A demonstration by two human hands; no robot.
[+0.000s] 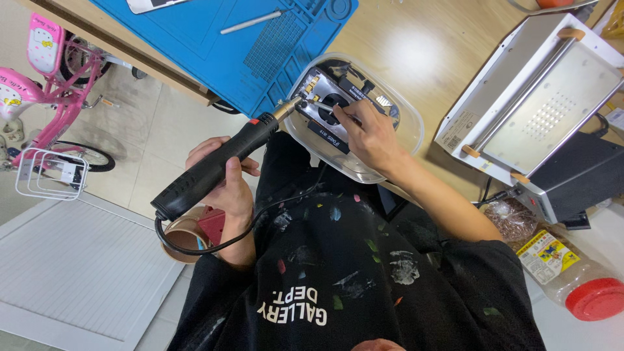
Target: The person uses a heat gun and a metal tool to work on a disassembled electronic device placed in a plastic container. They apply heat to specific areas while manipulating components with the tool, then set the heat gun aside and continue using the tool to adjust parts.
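Note:
My left hand [224, 185] grips a black hot-air gun [208, 170] by its handle, and a black cable loops down from it. The metal nozzle [290, 108] points into a clear plastic tub [406, 140] at the table's edge. Inside the tub lies a dark electronic device [325, 133] with exposed metal parts. My right hand [367, 133] reaches into the tub and pinches thin metal tweezers [322, 104], whose tips sit just beside the nozzle over the device.
A blue work mat [227, 39] with a silver pen-like tool [250, 21] lies on the wooden table [416, 45]. A white and silver heating machine [546, 104] stands to the right, with a red-lidded plastic jar [572, 276] below it. A pink child's bicycle [52, 97] stands on the floor at left.

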